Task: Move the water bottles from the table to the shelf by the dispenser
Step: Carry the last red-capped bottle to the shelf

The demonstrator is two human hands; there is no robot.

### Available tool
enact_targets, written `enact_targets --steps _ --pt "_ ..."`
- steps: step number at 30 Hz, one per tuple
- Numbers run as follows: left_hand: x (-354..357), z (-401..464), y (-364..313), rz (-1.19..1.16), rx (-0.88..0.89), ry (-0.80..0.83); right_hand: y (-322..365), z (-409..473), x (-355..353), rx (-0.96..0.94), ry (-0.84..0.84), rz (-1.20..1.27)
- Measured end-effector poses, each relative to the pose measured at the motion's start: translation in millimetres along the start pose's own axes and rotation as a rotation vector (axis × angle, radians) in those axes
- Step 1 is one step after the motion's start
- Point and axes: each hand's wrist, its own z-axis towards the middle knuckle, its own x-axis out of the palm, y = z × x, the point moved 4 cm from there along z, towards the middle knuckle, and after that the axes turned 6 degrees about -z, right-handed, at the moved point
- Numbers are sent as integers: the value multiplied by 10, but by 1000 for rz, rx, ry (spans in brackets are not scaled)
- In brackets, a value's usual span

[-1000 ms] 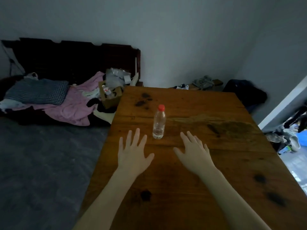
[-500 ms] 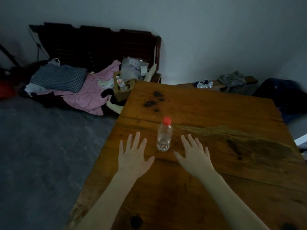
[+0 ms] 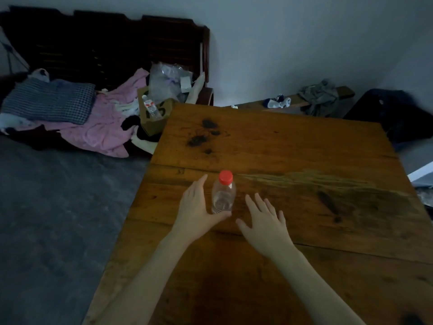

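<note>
Two hands: both over table, neither gripping yet
Left hand: fingers spread, cupping around clear plastic red-capped water bottle, thumb at its base
Right hand: flat, released, just beside
Bottle: upright on brown wooden table
Progress: pickup starting; carry to shelf remains, shelf unseen

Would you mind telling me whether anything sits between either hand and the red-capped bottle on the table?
Nothing visible does. The left hand is open right beside the bottle, thumb under its base. The right hand lies open, only bare table between.
</note>
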Motion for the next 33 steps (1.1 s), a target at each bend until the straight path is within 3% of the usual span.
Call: enact_targets --steps 5,13,19,22,25,33 --pt "180 175 -41 -370 35 123 24 86 94 -2 42 12" --pt "94 201 -68 -372 113 44 -91 105 225 8 90 144" --pt "-148 55 -426 -385 191 26 -209 18 115 226 103 773" --pt "-279 -49 -667 -410 245 41 -208 -137 161 424 372 1344" --pt "-369 -182 -906 -401 285 76 -211 -300 149 432 574 1722" --pt "-561 -643 -1374 -332 396 117 -267 -702 -100 213 661 1878"
